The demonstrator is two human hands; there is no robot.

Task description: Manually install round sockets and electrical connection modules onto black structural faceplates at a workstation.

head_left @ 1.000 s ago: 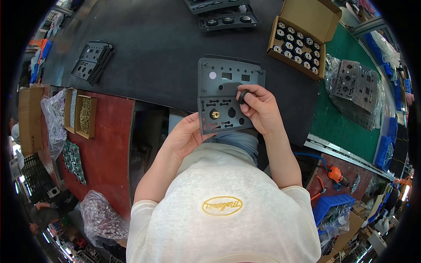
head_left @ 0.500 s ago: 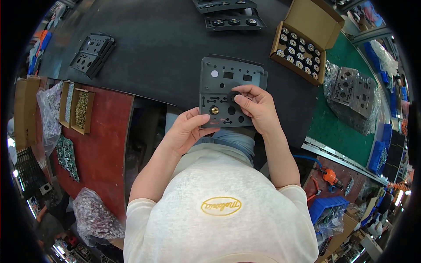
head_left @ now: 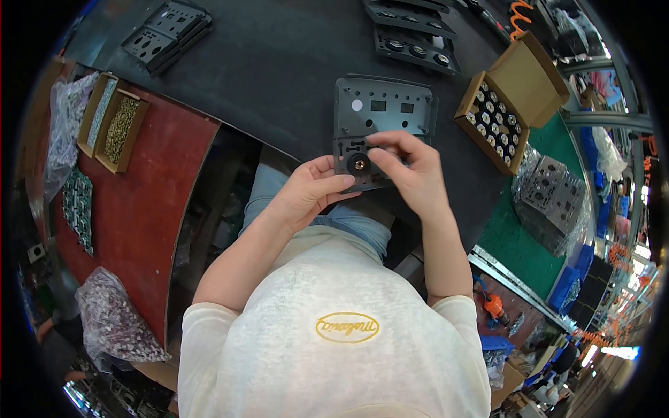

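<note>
A dark grey metal panel [head_left: 382, 118] with round, square and slotted holes is tilted in front of me. My left hand [head_left: 312, 194] grips its lower left corner, thumb on top and fingers underneath. A black round ring [head_left: 352, 170] now sits around a brass threaded stem [head_left: 359, 165] low on the panel. Just to the right of the ring, my right hand [head_left: 418, 174] hovers with thumb and forefinger apart and nothing visible between them. It hides part of the panel's lower right.
To the right, an open cardboard box [head_left: 516, 136] holds several hex-nutted black parts. Similar panels with fitted parts [head_left: 418, 51] lie at the back, and another panel stack [head_left: 166, 35] at the far left. A carton of brass pieces [head_left: 120, 131] stands on the red table [head_left: 150, 202].
The black ring left my right fingers and now lies around the brass stem. My right thumb and forefinger have parted. The whole view has shifted, with the box appearing further right.
</note>
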